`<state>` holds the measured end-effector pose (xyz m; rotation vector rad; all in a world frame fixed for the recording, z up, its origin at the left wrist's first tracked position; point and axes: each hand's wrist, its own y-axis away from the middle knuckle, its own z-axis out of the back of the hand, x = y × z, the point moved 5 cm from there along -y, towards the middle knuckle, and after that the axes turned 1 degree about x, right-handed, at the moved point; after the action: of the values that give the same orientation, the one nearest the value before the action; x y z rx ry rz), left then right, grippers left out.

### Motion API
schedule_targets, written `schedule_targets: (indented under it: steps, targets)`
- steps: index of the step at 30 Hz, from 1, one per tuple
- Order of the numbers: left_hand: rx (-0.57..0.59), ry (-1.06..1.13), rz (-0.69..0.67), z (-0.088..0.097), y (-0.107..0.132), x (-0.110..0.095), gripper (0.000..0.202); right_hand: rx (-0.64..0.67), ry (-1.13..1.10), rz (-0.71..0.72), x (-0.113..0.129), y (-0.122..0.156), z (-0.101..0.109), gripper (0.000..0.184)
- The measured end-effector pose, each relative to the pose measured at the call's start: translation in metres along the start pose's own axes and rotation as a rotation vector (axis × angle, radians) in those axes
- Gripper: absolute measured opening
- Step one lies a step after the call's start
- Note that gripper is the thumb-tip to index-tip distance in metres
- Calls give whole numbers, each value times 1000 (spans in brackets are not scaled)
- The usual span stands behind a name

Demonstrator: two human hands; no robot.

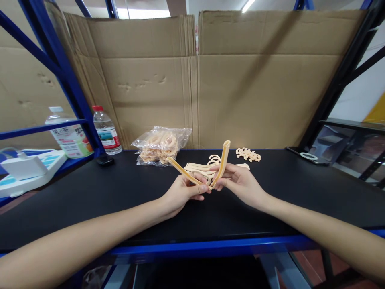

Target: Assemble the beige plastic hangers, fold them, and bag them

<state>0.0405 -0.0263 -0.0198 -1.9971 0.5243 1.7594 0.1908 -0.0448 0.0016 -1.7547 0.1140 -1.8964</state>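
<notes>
My left hand (185, 188) is closed on a long beige strip (183, 171) that slants up to the left. Pinched in my right hand (237, 184) is a second beige strip (223, 162), which stands steeply and bends near its lower part. Their lower ends meet in a V between my fingertips; whether they are joined I cannot tell. A curved beige piece (205, 175) shows by my left fingers. Behind my hands, several beige strips (195, 166) lie on the black tabletop, with curled beige pieces (214, 159) at their back.
A clear bag of beige rings (159, 146) rests against the cardboard wall (270, 88). Small beige pieces (248, 154) lie at the back right, and a white ring (308, 156) farther right. On the left are a red-capped bottle (106, 132), a black object (105, 159) and a power strip (33, 170).
</notes>
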Motion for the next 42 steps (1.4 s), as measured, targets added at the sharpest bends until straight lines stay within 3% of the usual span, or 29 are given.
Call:
schedule_targets:
  steps: [24,34,42]
  targets:
    - [34,22,-8,-5,2,-3,18,53,74,41,4,3,-5,27]
    - [-64,80,21,-1,3,4,26,36,67,55,-1,5,-7,9]
    - [-137,141,23,0,2,4,29,-82,93,40,-3,7,-8,20]
